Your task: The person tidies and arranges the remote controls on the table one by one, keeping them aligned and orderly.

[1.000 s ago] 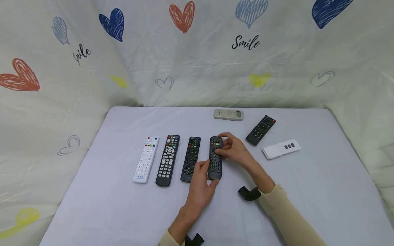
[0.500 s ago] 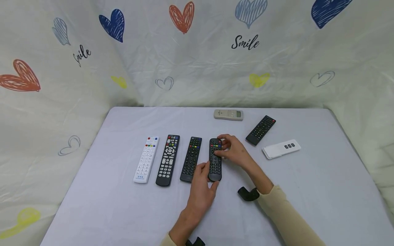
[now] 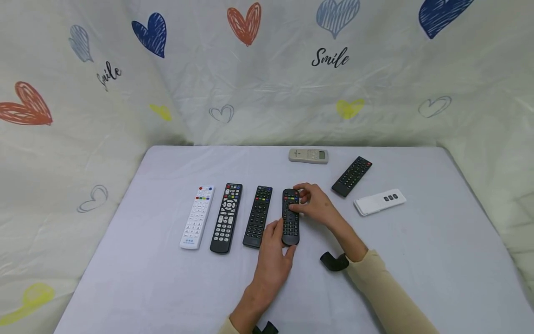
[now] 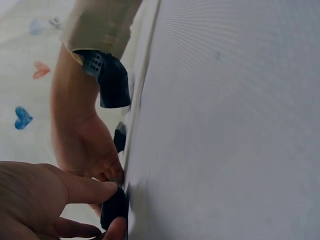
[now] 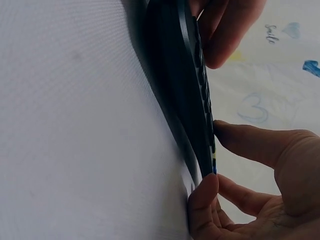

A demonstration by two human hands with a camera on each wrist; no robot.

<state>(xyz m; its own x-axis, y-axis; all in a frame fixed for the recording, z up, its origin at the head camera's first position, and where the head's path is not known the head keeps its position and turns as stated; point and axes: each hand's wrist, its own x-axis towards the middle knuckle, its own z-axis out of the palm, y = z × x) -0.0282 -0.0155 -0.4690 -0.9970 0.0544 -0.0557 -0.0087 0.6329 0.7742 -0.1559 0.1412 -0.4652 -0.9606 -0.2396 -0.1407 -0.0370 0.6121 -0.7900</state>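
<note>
A black remote control (image 3: pixel 290 227) with rounded ends lies on the white table, its small coloured buttons at the far end. My left hand (image 3: pixel 272 260) holds its near end, thumb at the bottom and fingers along the left side. At the far end, my right hand (image 3: pixel 319 204) pinches it, with the thumb on the button face and a finger at the top edge. The right wrist view shows the remote's dark side (image 5: pixel 175 75) close along the cloth, with the right thumb (image 5: pixel 245 140) on its buttons. In the left wrist view, left fingers partly hide the remote.
Left of it stand a black remote (image 3: pixel 257 215), another black remote with white buttons (image 3: pixel 226 218) and a white remote (image 3: pixel 197 218) in a row. Further back and right lie a beige remote (image 3: pixel 308 156), a slanted black remote (image 3: pixel 352 176) and a white remote (image 3: pixel 379 202).
The held remote has shifted slightly toward the near side of the table, with both hands staying on it. The other remotes have stayed in place.
</note>
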